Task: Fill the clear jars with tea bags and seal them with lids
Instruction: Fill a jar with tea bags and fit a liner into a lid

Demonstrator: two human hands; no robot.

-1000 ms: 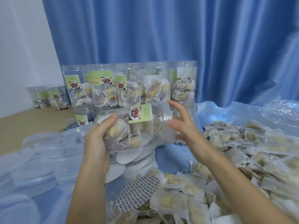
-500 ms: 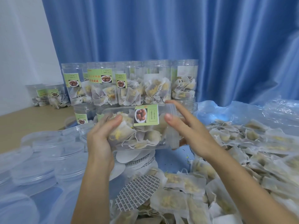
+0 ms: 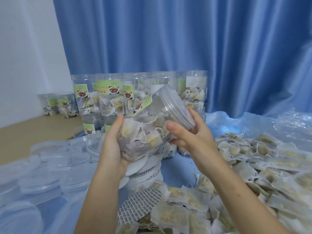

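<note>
Now both hands' fingers point(image 3: 118, 122) wrap the tilted jar point(image 3: 148, 130), right at its lid point(image 3: 177, 107).

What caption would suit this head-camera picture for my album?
Two hands tilt a clear jar of tea bags, the left hand cradling its base, the right hand gripping its lid.

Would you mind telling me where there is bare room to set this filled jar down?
One bare blue patch lies between the white liner discs and the loose tea bag heap. The tan floor left of the stacked filled jars is open too. The clear lids crowd the left; tea bags cover the right.
</note>
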